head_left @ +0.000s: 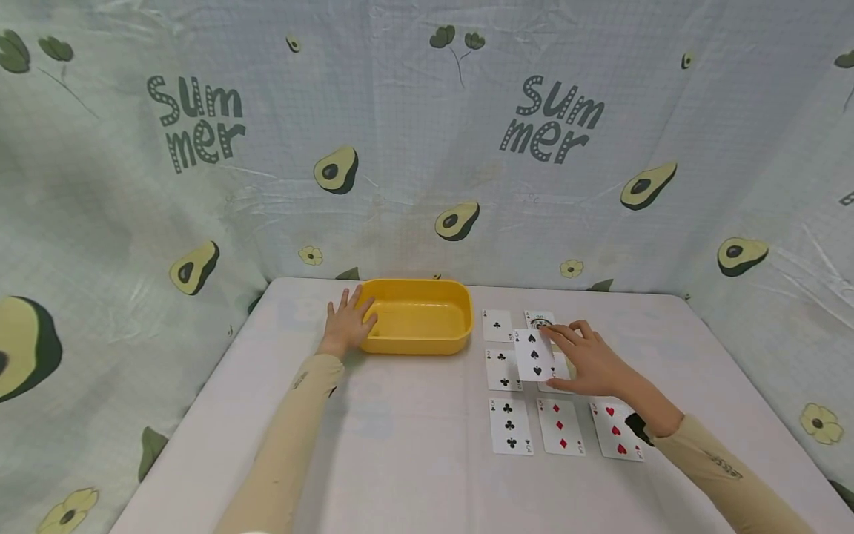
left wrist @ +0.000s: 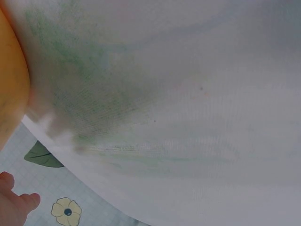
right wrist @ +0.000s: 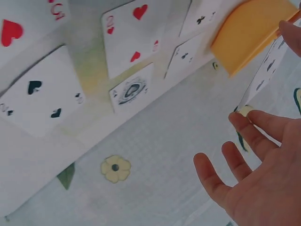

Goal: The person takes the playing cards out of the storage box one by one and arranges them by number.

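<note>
My right hand (head_left: 594, 363) pinches a three of spades (head_left: 534, 356) between thumb and fingertips, above the laid-out cards. In the right wrist view the card (right wrist: 263, 77) is seen almost edge-on. My left hand (head_left: 345, 325), fingers spread and fairly straight, is at the left end of a yellow tray (head_left: 416, 346), over its rim. Under the held card, the two of clubs (head_left: 500, 363) and a red two (right wrist: 136, 35) of hearts are partly covered in the head view. The ace of spades (right wrist: 133, 89) and a two of spades (right wrist: 44, 94) show in the right wrist view.
An ace of clubs (head_left: 497, 326) lies right of the tray. The front row has a three of clubs (head_left: 510, 426), three of diamonds (head_left: 560, 426) and three of hearts (head_left: 614, 430). The white table (head_left: 400, 445) ends at a patterned cloth (head_left: 400, 133) behind.
</note>
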The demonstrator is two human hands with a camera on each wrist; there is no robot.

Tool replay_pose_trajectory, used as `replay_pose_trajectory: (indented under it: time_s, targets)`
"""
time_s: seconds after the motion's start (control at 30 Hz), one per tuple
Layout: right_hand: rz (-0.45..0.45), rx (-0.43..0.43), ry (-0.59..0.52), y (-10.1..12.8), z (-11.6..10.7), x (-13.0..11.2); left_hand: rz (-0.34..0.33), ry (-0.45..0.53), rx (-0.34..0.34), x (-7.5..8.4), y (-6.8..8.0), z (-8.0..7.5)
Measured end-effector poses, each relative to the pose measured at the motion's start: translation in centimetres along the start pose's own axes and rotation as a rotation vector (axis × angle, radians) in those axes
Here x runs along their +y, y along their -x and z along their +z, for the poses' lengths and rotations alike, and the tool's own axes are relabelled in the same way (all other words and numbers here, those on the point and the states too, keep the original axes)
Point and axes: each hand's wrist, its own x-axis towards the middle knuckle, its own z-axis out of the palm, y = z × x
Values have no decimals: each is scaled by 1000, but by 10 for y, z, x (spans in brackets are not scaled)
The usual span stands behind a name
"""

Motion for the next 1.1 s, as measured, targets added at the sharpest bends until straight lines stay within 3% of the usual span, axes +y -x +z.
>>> replay_pose_trajectory:
  time_s: [0.3,0.67,1.1]
  targets:
    - [-2,39,-1,48,-3,22,14,3,15,-1,1,-2]
    - [76,33,21,107,-3,48,10,4,-3,1,2,-2]
    - [98,38,91,149,-2,75,11,6,-3,2,1,-3]
